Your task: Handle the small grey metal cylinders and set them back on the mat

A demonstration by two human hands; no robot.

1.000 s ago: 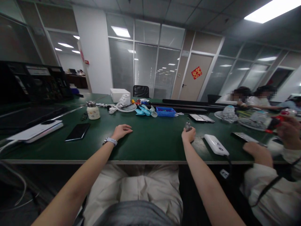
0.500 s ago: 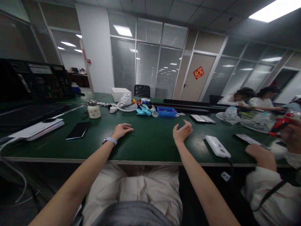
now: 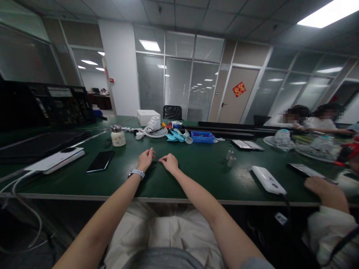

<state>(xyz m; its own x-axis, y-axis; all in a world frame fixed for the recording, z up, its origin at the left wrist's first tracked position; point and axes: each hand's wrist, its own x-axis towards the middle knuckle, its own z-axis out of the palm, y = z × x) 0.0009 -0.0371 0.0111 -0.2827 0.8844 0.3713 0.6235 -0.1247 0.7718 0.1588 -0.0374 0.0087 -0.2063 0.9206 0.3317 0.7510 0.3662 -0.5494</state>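
Observation:
My left hand (image 3: 146,160) lies flat on the green table (image 3: 196,179) with its fingers stretched out, a watch (image 3: 136,173) on the wrist. My right hand (image 3: 169,163) rests just to its right, fingers curled in, nothing visible in them. The two hands almost touch. Two small grey cylinders (image 3: 230,158) stand on the table farther right, apart from both hands.
A black phone (image 3: 101,161), a white flat device (image 3: 56,160) and a cream bottle (image 3: 118,136) are at the left. A white fan (image 3: 155,129), blue fan blades (image 3: 178,136) and a blue tray (image 3: 202,137) sit behind. A white power bank (image 3: 267,179) and a co-worker's hand (image 3: 322,186) are at the right.
My right hand let go of the small grey cylinder, opened, then swung left and curled beside my left hand. The cylinder now stands on the table. The view tilted down slightly.

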